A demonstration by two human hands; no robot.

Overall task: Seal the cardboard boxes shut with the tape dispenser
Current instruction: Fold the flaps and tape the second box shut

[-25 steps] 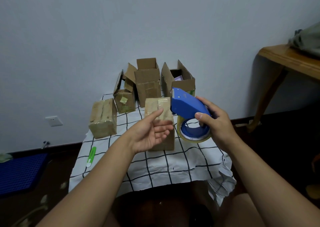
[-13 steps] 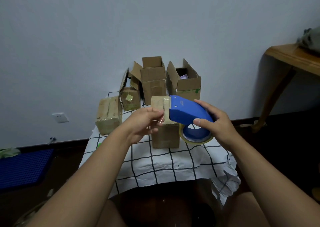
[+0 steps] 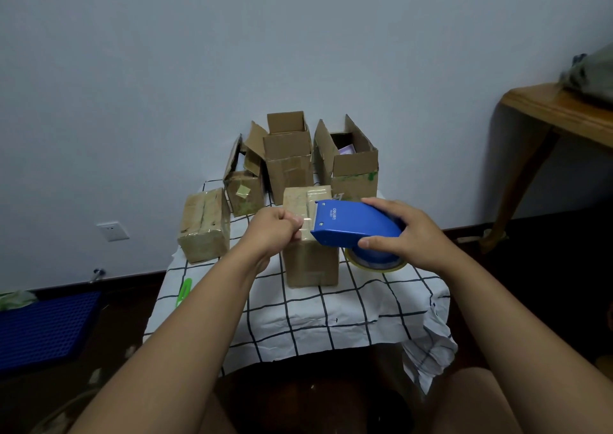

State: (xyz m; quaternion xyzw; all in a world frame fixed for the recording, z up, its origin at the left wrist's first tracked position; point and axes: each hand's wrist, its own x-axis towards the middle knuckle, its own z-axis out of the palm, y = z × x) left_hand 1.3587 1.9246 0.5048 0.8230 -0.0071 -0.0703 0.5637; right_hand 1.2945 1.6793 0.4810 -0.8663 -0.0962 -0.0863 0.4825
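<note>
My right hand [image 3: 409, 231] grips a blue tape dispenser [image 3: 351, 226] with a yellowish tape roll [image 3: 374, 263] under it, held above a closed cardboard box [image 3: 310, 261] standing in the middle of the table. My left hand [image 3: 275, 229] pinches the clear tape end at the dispenser's mouth, just left of it. A taped-up box [image 3: 204, 226] lies to the left. Behind stand three open boxes: a small one [image 3: 243, 190], a tall one [image 3: 288, 165] and a wide one [image 3: 355, 171].
The small table wears a white cloth with a black grid [image 3: 318, 311]. A green-and-white knife [image 3: 184, 291] lies at its left edge. A blue mat [image 3: 43, 331] lies on the floor at left, and a wooden table [image 3: 557, 115] stands at right.
My left hand went from open to pinching the tape end at the dispenser's mouth. The dispenser tipped flatter and lower over the middle box.
</note>
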